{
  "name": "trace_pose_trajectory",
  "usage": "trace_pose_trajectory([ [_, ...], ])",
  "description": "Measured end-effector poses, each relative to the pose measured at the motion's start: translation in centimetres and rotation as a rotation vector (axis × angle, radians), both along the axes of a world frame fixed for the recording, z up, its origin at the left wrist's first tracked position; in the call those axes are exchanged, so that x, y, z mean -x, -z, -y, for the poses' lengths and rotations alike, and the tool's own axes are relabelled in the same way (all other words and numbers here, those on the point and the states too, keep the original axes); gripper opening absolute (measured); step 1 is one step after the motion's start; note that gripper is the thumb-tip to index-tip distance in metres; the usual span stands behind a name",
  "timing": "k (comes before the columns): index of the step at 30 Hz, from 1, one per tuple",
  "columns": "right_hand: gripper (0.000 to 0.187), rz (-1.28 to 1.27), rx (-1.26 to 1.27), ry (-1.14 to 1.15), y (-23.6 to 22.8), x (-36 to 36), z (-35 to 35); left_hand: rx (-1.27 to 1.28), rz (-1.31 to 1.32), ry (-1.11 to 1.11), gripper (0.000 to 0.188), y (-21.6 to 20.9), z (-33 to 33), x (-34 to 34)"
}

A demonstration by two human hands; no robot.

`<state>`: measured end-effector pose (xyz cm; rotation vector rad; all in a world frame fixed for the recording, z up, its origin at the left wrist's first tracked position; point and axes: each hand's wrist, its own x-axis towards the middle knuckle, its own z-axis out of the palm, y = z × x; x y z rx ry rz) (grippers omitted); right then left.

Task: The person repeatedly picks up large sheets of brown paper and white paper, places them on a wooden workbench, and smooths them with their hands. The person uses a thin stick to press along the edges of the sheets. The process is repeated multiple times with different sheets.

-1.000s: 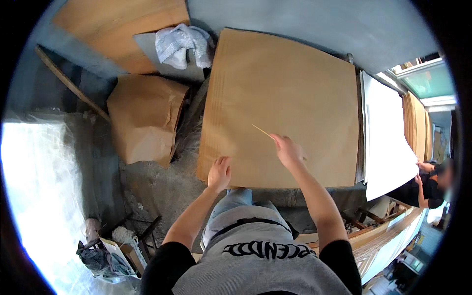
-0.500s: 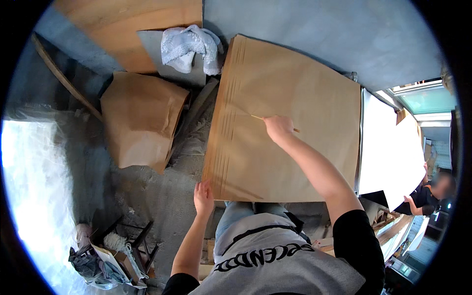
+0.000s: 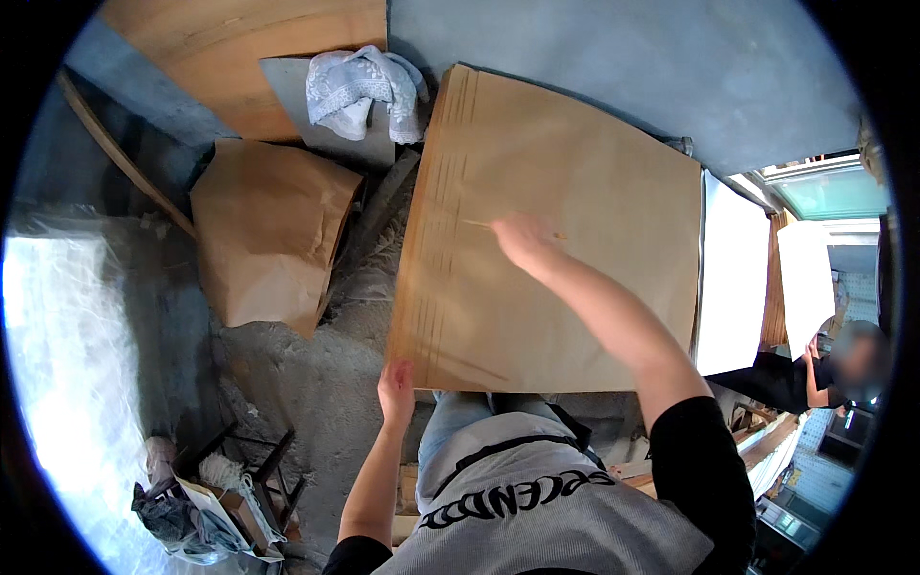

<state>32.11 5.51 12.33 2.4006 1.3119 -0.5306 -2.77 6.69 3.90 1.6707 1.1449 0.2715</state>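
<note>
A broad stack of brown paper sheets lies in front of me, its left edge fanned into narrow strips. My right hand is over the middle of the stack, closed around a thin, light-coloured stick. One end of the stick points left toward the fanned strips; its other end pokes out on the right of the fist. The hand is slightly blurred. At the near left corner of the stack, my left hand has its fingers closed together on the paper's edge.
Folded brown paper stands on the left, below a pale patterned cloth. A dark stool with bags and a box is at lower left. White sheets adjoin the stack's right side. Farther right, a co-worker holds a white sheet.
My right hand has moved left with the stick, toward the fanned strips. My left hand stays at the corner. At right, the co-worker's white sheet has been lifted away to the right.
</note>
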Motion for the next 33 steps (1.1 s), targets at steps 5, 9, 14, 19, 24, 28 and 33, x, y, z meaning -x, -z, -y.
trace_pose_trajectory([
  [5,0.018,-0.064,-0.087,0.053,1.2,2.0,0.1,0.280,0.179,-0.055,0.011,0.9,0.2,-2.5],
  [9,0.016,-0.068,-0.038,0.161,1.1,0.1,2.8,0.424,0.181,-0.135,0.013,0.6,-0.9,-1.1],
  [14,0.014,-0.039,-0.042,0.128,-0.7,2.5,-1.5,0.482,0.166,-0.107,0.010,1.0,-1.6,-2.7],
  [19,0.013,-0.123,-0.220,0.310,1.0,2.9,2.7,0.497,0.225,-0.084,0.011,0.0,-2.5,-3.3],
  [24,0.019,-0.105,0.015,0.237,-0.4,2.5,1.1,0.435,0.222,-0.046,0.013,1.2,-2.6,-4.4],
  [28,0.022,-0.151,-0.123,0.234,0.9,4.7,0.5,0.508,0.372,-0.037,0.016,3.4,-2.4,-7.8],
  [33,0.021,-0.171,-0.089,0.374,0.4,4.5,3.9,0.457,0.380,-0.036,0.018,5.6,-3.5,-9.1],
])
